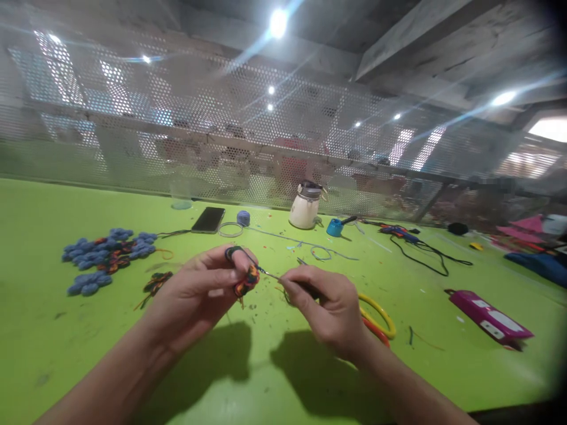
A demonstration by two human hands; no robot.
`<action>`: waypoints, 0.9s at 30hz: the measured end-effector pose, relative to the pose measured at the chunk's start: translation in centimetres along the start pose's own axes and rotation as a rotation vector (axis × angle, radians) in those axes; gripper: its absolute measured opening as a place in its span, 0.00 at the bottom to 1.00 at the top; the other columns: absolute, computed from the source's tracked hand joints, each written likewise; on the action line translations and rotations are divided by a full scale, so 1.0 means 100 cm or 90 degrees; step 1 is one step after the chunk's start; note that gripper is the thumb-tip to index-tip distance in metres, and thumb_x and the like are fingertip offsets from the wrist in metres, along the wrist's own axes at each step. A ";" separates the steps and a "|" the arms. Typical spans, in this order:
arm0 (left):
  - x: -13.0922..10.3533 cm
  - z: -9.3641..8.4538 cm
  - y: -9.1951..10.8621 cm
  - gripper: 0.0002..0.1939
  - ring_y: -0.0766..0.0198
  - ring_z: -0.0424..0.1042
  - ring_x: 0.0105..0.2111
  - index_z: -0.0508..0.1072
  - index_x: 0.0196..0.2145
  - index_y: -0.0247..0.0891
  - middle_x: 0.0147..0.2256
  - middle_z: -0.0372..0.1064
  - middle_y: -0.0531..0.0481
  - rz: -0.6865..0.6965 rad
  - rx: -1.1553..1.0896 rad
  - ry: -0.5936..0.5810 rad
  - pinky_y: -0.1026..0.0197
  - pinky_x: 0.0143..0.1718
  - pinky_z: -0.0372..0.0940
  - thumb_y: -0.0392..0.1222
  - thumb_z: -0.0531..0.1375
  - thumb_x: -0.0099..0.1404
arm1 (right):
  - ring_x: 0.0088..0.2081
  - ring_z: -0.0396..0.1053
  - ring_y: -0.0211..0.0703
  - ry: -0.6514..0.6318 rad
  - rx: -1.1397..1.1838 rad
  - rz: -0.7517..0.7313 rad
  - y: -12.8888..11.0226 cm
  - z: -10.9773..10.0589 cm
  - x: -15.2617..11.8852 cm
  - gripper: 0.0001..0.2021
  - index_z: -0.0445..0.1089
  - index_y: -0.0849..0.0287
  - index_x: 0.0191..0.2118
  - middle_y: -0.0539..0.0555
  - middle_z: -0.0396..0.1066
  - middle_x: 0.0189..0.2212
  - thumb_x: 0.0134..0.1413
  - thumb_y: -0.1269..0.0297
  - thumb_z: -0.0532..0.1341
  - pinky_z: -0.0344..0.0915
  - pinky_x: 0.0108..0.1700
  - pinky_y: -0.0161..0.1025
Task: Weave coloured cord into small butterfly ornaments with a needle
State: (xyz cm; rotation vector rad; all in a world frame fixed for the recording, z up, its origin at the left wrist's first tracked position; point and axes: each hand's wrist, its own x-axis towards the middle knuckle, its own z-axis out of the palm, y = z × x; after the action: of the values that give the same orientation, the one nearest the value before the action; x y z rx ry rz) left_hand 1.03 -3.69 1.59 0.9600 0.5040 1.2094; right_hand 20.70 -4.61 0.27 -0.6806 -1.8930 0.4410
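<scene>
Crocheting seems the step in hand: at mid-frame, a multicoloured crochet piece (247,282) is pinched in the left hand (201,286), and a crochet hook (271,275) is gripped by the right hand (328,301). Steady tension on the finger-wrapped dark yarn (229,252) is probably called for next. On the magenta case (481,313), right of frame, no lettering can be read.

A workshop, shown by its green worktable (57,342), corded tool (401,234) and yarn (243,218).

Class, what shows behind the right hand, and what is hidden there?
Parts of a yellow loop and an orange loop show; the right hand and wrist cover the rest.
</scene>
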 end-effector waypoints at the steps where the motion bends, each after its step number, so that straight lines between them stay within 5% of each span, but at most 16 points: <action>1: 0.001 -0.001 0.000 0.06 0.70 0.66 0.26 0.76 0.21 0.34 0.27 0.70 0.51 0.002 0.015 -0.025 0.69 0.30 0.63 0.36 0.70 0.47 | 0.23 0.60 0.31 -0.013 0.043 0.037 -0.002 0.000 0.000 0.04 0.72 0.63 0.32 0.48 0.65 0.21 0.57 0.71 0.61 0.57 0.25 0.31; 5: 0.001 -0.002 -0.005 0.04 0.70 0.66 0.27 0.77 0.26 0.37 0.28 0.68 0.52 -0.015 0.111 -0.052 0.68 0.30 0.61 0.33 0.67 0.51 | 0.18 0.55 0.29 -0.041 0.209 0.187 -0.003 0.002 0.002 0.07 0.71 0.62 0.31 0.46 0.62 0.18 0.58 0.64 0.61 0.53 0.20 0.31; 7: 0.001 -0.001 -0.006 0.16 0.68 0.67 0.29 0.77 0.41 0.42 0.29 0.68 0.53 -0.010 0.164 -0.053 0.66 0.30 0.62 0.34 0.67 0.53 | 0.17 0.54 0.29 -0.044 0.235 0.235 -0.002 0.001 0.003 0.08 0.71 0.62 0.31 0.46 0.62 0.17 0.57 0.62 0.61 0.52 0.19 0.31; 10: 0.001 0.001 -0.008 0.35 0.67 0.65 0.28 0.59 0.61 0.49 0.29 0.65 0.55 0.048 0.276 -0.077 0.64 0.29 0.61 0.35 0.64 0.58 | 0.17 0.54 0.29 -0.073 0.224 0.302 0.002 0.000 0.006 0.10 0.70 0.62 0.29 0.46 0.62 0.17 0.56 0.60 0.62 0.51 0.18 0.30; 13: -0.001 0.002 -0.012 0.37 0.67 0.62 0.28 0.50 0.66 0.50 0.29 0.61 0.56 0.163 0.507 -0.058 0.62 0.32 0.60 0.34 0.58 0.63 | 0.15 0.53 0.28 -0.090 0.272 0.407 0.006 0.002 0.008 0.12 0.69 0.62 0.29 0.45 0.63 0.16 0.53 0.57 0.63 0.48 0.17 0.30; 17: -0.004 0.001 -0.018 0.33 0.67 0.62 0.29 0.52 0.65 0.50 0.30 0.62 0.55 0.286 0.725 -0.045 0.61 0.35 0.59 0.32 0.54 0.66 | 0.14 0.53 0.27 -0.037 0.440 0.485 0.010 0.013 0.006 0.12 0.68 0.62 0.30 0.45 0.64 0.17 0.52 0.57 0.64 0.45 0.17 0.29; 22: -0.002 0.005 -0.022 0.31 0.67 0.64 0.33 0.57 0.63 0.47 0.32 0.63 0.54 0.284 0.566 0.010 0.62 0.38 0.61 0.33 0.57 0.64 | 0.14 0.53 0.26 0.019 0.552 0.480 0.005 0.023 0.002 0.12 0.66 0.61 0.31 0.45 0.64 0.18 0.54 0.58 0.64 0.46 0.18 0.28; 27: -0.001 0.011 -0.011 0.39 0.70 0.64 0.28 0.58 0.63 0.45 0.30 0.66 0.54 0.065 0.121 0.025 0.68 0.31 0.63 0.32 0.66 0.55 | 0.17 0.55 0.29 0.035 0.318 0.306 0.008 0.018 -0.001 0.10 0.67 0.60 0.31 0.46 0.63 0.19 0.58 0.59 0.61 0.51 0.19 0.30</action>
State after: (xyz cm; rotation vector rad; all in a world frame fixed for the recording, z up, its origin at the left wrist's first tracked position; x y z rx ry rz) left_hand 2.53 -4.19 1.22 1.1363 0.6150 1.2901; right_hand 19.26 -4.01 -0.98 -0.7886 -1.4678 1.1426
